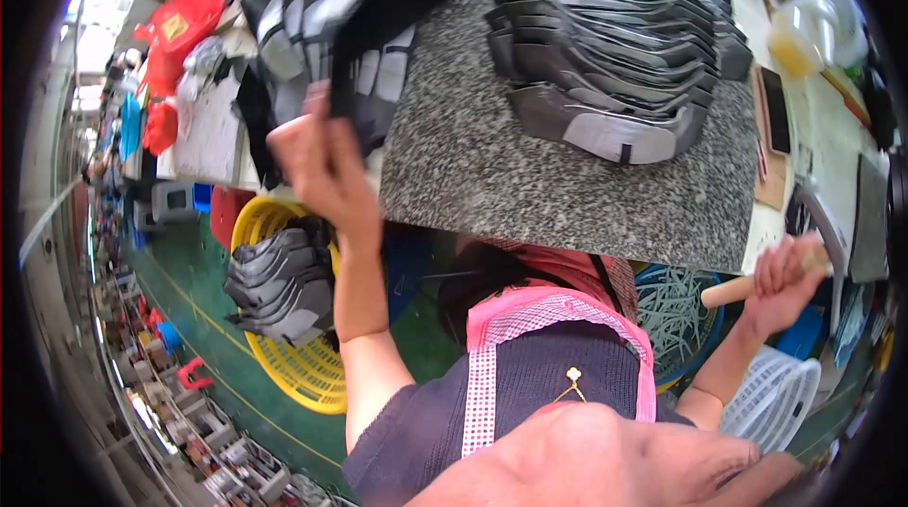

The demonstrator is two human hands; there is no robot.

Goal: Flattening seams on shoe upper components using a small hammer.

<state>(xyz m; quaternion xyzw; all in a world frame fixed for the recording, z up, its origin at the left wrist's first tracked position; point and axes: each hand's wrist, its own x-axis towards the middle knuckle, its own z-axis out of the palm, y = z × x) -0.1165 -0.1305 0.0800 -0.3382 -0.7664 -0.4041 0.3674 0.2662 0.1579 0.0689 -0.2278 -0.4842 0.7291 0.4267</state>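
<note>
My left hand, raised over the left side of the table, pinches a black flexible piece that is smeared by motion. It looks like a shoe upper part. In my right hand, at the table's right edge, is a hammer with a pale wooden handle and a long curved metal head. A thick stack of grey and black shoe uppers lies on the speckled stone slab before me. More shoe uppers lie to the slab's left, partly hidden behind the black piece.
A yellow basket holding grey uppers stands at lower left. To the right, a blue basket contains pale strips, beside a white basket. A phone, a clear container and a red bag rest along the table.
</note>
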